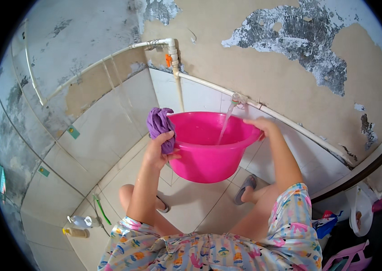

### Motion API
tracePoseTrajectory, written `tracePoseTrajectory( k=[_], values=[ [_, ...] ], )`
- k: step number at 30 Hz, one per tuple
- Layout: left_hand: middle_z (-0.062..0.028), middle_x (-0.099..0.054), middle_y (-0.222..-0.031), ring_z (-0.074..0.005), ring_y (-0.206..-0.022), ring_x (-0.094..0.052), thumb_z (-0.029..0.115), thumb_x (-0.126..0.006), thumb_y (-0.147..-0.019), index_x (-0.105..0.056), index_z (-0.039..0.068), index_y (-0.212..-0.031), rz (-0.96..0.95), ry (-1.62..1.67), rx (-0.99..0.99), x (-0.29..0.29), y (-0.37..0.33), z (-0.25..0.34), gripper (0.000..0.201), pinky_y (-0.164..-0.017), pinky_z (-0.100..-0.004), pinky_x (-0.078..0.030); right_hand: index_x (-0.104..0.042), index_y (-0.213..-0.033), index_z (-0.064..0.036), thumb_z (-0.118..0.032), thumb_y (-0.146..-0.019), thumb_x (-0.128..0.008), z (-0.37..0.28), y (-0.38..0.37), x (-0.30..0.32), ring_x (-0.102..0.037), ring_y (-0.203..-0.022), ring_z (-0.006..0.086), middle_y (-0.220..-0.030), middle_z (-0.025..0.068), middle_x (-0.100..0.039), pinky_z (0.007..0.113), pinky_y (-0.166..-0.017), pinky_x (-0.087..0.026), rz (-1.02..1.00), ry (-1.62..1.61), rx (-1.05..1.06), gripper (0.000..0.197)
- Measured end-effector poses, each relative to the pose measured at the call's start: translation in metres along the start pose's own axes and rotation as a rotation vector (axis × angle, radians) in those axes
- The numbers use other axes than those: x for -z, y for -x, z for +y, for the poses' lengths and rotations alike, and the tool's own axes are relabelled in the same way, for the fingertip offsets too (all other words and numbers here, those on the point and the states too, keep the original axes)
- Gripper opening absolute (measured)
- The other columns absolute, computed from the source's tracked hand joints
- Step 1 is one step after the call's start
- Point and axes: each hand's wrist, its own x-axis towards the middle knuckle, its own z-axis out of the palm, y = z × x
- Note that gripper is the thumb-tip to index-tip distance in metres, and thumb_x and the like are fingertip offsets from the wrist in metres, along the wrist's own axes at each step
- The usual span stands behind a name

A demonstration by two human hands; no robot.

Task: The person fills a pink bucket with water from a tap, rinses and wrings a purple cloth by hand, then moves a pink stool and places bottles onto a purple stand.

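Observation:
A bright pink plastic basin (206, 165) hangs above the tiled floor, held up between my two hands. My left hand (158, 151) is closed on a crumpled purple cloth (159, 124) and also supports the basin's left side, with fingers under the rim. On the far right, my right hand (262, 126) grips the basin's rim, its thumb lying along the top edge. From a tap (237, 99) on the wall, a stream of water (226, 122) runs down into the basin. How deep the water inside stands is hard to make out.
White pipes (213, 86) run along the wall, with an orange valve handle (168, 60) near the corner. Bottles (77, 232) and a green brush (102, 210) lie on the floor at left. A pink stool (349, 257) and a white basin (361, 214) are at right.

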Motion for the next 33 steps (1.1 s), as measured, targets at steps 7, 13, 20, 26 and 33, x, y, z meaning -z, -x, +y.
tracePoseTrajectory(
  k=[7, 13, 20, 26, 33],
  values=[
    [-0.0103, -0.062, -0.079, -0.0214, -0.058, -0.059, 0.023, -0.061, -0.075, -0.056, 0.003, -0.100, -0.093, -0.110, 0.078, 0.012, -0.020, 0.004, 0.033, -0.051, -0.0370, -0.054, -0.057, -0.091, -0.0080, -0.013, -0.071, -0.060, 0.067, -0.013, -0.013, -0.062, -0.068, 0.0138, -0.081, 0.0028, -0.064, 0.034, -0.063, -0.055, -0.170, -0.598, -0.129, 0.021],
    [-0.0092, -0.062, -0.095, -0.0205, -0.076, -0.062, 0.029, -0.061, -0.077, -0.053, 0.005, -0.107, -0.107, -0.185, 0.059, -0.006, -0.025, 0.015, 0.039, -0.061, -0.0371, -0.055, -0.056, -0.093, -0.0076, -0.013, -0.070, -0.057, 0.068, 0.036, -0.001, -0.061, -0.071, 0.0134, -0.081, 0.0015, -0.061, 0.032, -0.064, -0.055, -0.123, -0.596, -0.082, 0.023],
    [-0.0084, -0.061, -0.101, -0.0237, -0.084, -0.061, 0.036, -0.062, -0.077, -0.051, 0.008, -0.113, -0.182, -0.284, 0.262, 0.006, -0.035, 0.010, 0.047, -0.075, -0.0458, -0.051, -0.057, -0.093, -0.0057, -0.014, -0.071, -0.059, 0.104, 0.049, -0.017, -0.061, -0.071, 0.0166, -0.083, 0.0040, -0.061, 0.034, -0.064, -0.055, -0.028, -0.632, -0.116, 0.024],
    [-0.0079, -0.061, -0.104, -0.0238, -0.087, -0.060, 0.040, -0.064, -0.074, -0.052, 0.009, -0.114, -0.119, -0.333, 0.327, 0.033, -0.051, -0.014, 0.052, -0.078, -0.0449, -0.048, -0.056, -0.092, 0.0040, -0.003, -0.069, -0.060, 0.104, 0.041, -0.043, -0.061, -0.071, 0.0220, -0.082, 0.0101, -0.061, 0.038, -0.059, -0.054, 0.074, -0.727, -0.035, 0.025],
    [-0.0112, -0.060, -0.100, -0.0232, -0.081, -0.059, 0.047, -0.065, -0.071, -0.053, 0.003, -0.112, -0.008, -0.830, 0.176, 0.018, -0.080, -0.039, 0.062, -0.069, -0.0352, -0.047, -0.056, -0.086, 0.0062, 0.006, -0.065, -0.061, 0.112, 0.053, -0.060, -0.060, -0.068, 0.0243, -0.078, 0.0120, -0.059, 0.037, -0.055, -0.052, 0.161, -0.904, -0.047, 0.021]
  ],
)
